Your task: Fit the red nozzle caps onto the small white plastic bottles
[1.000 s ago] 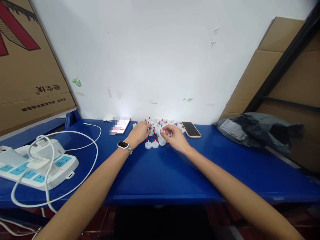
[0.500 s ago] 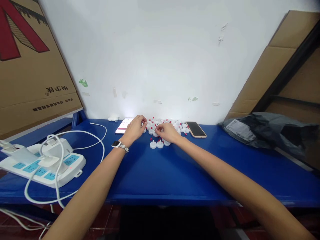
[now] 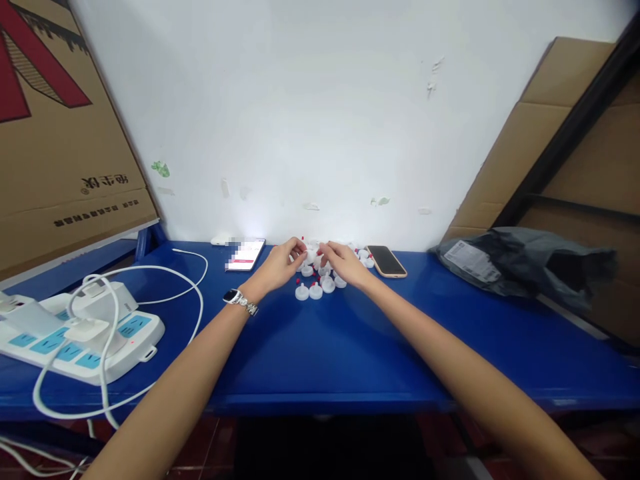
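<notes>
A pile of small white caps [image 3: 325, 267] with red tips lies at the back of the blue table [image 3: 320, 347], near the wall. Three white caps [image 3: 315, 291] stand in a short row in front of the pile. My left hand [image 3: 283, 263], with a watch on its wrist, and my right hand [image 3: 343, 262] meet just above the pile. Their fingertips pinch one white cap [image 3: 311, 256] between them. The other fingers of both hands are curled.
A lit phone [image 3: 245, 253] lies left of the pile and a dark phone [image 3: 386, 261] right of it. A white power strip [image 3: 80, 333] with plugs and white cables sits at the left. A grey plastic bag [image 3: 520, 263] lies at the right. Cardboard boxes lean on both sides.
Both hands have lifted from the pile and come together, fingertips now meeting on one white cap. The view has shifted slightly.
</notes>
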A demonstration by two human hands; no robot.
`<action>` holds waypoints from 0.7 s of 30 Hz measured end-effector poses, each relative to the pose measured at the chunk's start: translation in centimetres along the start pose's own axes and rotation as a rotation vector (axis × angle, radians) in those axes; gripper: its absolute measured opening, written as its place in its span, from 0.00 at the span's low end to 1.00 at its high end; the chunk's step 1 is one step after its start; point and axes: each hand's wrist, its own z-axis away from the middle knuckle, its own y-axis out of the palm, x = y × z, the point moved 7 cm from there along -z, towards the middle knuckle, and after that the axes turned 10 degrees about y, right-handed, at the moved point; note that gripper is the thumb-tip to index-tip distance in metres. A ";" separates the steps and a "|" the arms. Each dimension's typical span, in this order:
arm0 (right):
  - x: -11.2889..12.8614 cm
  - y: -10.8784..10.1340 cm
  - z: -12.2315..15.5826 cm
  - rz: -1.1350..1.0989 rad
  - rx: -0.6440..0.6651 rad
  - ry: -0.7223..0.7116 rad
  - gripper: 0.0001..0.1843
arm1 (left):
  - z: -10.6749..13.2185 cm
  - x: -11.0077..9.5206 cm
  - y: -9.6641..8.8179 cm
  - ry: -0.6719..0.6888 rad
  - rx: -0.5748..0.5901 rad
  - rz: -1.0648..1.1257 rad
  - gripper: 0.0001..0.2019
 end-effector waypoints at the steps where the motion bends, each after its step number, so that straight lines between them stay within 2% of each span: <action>1: 0.0 -0.1 0.4 -0.014 0.015 -0.007 0.22 | 0.0 -0.4 0.3 0.010 0.004 0.035 0.09; 7: -0.2 -0.9 2.1 -0.035 -0.065 -0.047 0.21 | -0.1 -2.5 1.3 0.015 0.012 0.167 0.09; 11: 0.0 -1.3 2.6 -0.003 -0.150 -0.039 0.21 | -0.1 -4.2 1.7 0.098 0.057 0.149 0.16; 16: 1.2 -1.0 3.2 -0.043 -0.132 -0.074 0.23 | -0.2 -5.0 1.7 0.145 0.050 0.065 0.15; 21: 1.1 -0.3 2.9 -0.161 -0.109 -0.059 0.27 | 0.0 -6.1 1.4 0.228 0.034 -0.012 0.20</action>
